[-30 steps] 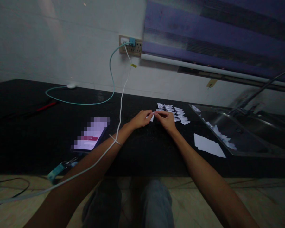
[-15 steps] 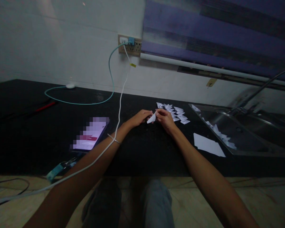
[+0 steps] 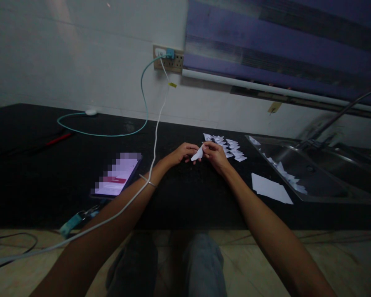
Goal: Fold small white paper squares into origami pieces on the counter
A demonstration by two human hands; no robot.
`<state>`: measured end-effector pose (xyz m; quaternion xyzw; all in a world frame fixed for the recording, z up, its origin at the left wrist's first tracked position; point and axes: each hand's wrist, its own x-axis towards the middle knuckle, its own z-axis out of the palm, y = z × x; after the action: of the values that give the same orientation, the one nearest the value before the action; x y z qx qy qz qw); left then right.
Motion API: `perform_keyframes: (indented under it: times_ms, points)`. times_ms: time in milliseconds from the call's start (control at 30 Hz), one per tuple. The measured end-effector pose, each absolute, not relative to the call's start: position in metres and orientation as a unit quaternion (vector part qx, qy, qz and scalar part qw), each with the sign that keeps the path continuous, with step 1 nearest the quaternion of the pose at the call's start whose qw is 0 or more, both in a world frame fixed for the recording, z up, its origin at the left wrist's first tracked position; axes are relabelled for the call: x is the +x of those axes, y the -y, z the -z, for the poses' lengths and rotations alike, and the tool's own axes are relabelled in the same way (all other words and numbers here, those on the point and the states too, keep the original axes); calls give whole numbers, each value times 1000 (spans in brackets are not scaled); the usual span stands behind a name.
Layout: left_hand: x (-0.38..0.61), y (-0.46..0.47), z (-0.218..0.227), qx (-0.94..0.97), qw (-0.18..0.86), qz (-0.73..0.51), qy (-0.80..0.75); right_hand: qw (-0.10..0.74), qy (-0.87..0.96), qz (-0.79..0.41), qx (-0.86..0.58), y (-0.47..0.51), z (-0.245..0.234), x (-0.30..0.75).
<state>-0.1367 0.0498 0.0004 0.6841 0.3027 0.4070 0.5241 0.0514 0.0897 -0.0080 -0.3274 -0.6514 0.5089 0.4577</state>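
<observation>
One paper piece is pinched by the right hand, the left hand's grip is unclear, folded pieces seem finished, flat sheets are left.

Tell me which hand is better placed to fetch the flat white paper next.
Probably the right hand: the flat white paper lies on its side, farther from the left hand. It does, though, pinch the folded paper piece.
</observation>
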Motion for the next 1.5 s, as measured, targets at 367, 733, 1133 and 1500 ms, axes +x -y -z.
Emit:
perform_keyframes:
  times_ms: [367,733,1133,1500]
  points:
    - [-137,-50,1,686,511,-416,-307,474,591,-587,-285,-82,2,49]
    - [-135,-44,-1,716,451,-418,-331,457,627,-559,-292,-79,0,48]
    - [-134,-45,-2,691,498,-416,-318,459,633,-555,-284,-79,0,49]
    - [-134,-42,-4,713,463,-410,-331,451,650,-540,-288,-80,2,49]
